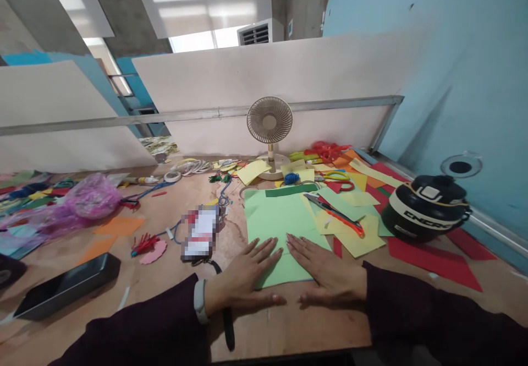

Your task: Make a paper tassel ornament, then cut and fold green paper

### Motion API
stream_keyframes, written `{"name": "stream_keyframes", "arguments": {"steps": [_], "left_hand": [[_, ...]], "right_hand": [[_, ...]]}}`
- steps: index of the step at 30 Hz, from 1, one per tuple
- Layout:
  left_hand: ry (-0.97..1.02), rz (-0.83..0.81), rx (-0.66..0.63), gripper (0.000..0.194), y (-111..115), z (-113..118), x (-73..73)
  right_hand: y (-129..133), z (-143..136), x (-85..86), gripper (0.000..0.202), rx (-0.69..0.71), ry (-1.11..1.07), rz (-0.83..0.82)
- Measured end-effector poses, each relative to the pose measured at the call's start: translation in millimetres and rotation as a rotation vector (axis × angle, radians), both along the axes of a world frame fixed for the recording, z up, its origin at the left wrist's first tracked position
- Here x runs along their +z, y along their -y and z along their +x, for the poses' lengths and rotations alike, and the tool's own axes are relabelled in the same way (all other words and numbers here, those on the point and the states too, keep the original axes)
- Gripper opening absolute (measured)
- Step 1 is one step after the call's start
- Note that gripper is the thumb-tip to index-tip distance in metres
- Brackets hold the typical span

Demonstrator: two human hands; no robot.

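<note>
A sheet of light green paper (pixel 274 220) lies on the table in front of me. My left hand (pixel 243 275) is spread flat on its lower left part, thumb pointing inward over the bare tabletop. On the lower right part rests my right hand (pixel 325 272), also flat with fingers stretched out. Neither hand grips anything. A dark green paper strip (pixel 291 190) lies across the sheet's top edge. Just right of the sheet is a utility knife (pixel 340 217) with an orange end, lying over yellow and green paper pieces. A black strap lies under my left wrist.
A small fan (pixel 270 121) stands at the back. To the right are a black jug (pixel 424 209), red paper (pixel 433 261) and scissors (pixel 338 180). On the left lie a blurred badge (pixel 201 233), a black box-shaped device (pixel 68 286), orange paper (pixel 119 224) and a purple plastic bag (pixel 93 198).
</note>
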State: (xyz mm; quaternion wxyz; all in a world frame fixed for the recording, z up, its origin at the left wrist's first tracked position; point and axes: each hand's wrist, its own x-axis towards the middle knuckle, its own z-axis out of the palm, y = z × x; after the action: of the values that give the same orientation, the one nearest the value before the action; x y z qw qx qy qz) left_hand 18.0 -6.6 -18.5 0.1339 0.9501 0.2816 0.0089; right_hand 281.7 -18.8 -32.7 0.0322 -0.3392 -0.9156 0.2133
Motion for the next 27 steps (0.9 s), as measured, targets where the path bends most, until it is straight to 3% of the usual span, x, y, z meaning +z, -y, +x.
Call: {"name": "stream_keyframes", "arguments": {"steps": [5, 8, 13, 17, 20, 27], "left_hand": [[-0.053, -0.016, 0.042, 0.09, 9, -18, 9.3], [-0.059, -0.01, 0.053, 0.087, 12, -21, 12.7], [-0.051, 0.045, 0.042, 0.084, 11, -21, 8.5], [-0.059, 0.073, 0.029, 0.08, 10, -21, 8.2], [-0.072, 0.085, 0.023, 0.079, 12, -21, 10.0], [-0.087, 0.09, 0.052, 0.078, 15, -21, 5.5]], "right_hand": [[4, 19, 4.0, 0.097, -0.093, 0.083, 0.081], [7, 16, 4.0, 0.094, -0.107, 0.105, 0.181], [13, -29, 6.8, 0.099, -0.104, 0.09, 0.353], [16, -56, 6.2, 0.096, -0.051, 0.124, 0.371], [19, -49, 6.2, 0.095, -0.094, 0.163, 0.344], [28, -4, 7.1, 0.097, -0.229, 0.182, 0.348]]}}
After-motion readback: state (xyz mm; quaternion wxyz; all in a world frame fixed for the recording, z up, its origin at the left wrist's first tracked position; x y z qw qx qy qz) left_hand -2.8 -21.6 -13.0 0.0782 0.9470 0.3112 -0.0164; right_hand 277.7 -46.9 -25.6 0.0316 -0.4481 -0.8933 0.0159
